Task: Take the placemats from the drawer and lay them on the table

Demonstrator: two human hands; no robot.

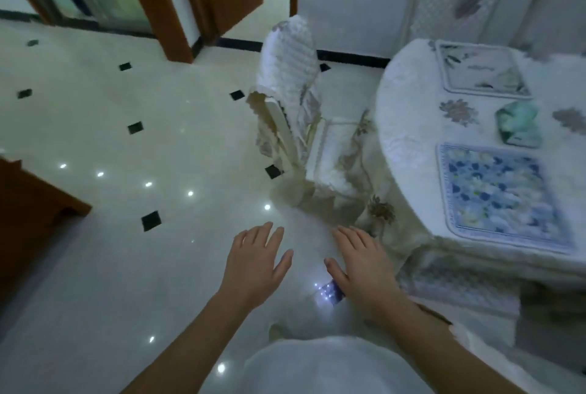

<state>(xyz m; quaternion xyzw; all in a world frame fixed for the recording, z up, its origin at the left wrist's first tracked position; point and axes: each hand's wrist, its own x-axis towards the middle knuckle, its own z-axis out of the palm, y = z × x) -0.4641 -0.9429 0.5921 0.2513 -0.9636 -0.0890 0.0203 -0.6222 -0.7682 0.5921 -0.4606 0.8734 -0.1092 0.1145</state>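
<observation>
Head view: I see left hand [253, 262] and right hand [360, 262] palm-down over the floor [111, 235], fingers spread wide, holding nothing | blue floral placemat [498, 197] flat on the surface [409, 114] near edge | pale placemat [480, 68] farther back | between them a green object [520, 122], blurred, possibly cloth | covered chair [295, 83] just beside the surface

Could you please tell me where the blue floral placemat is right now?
The blue floral placemat lies on the white-clothed table's near edge, at right, beside a green packet.
</observation>
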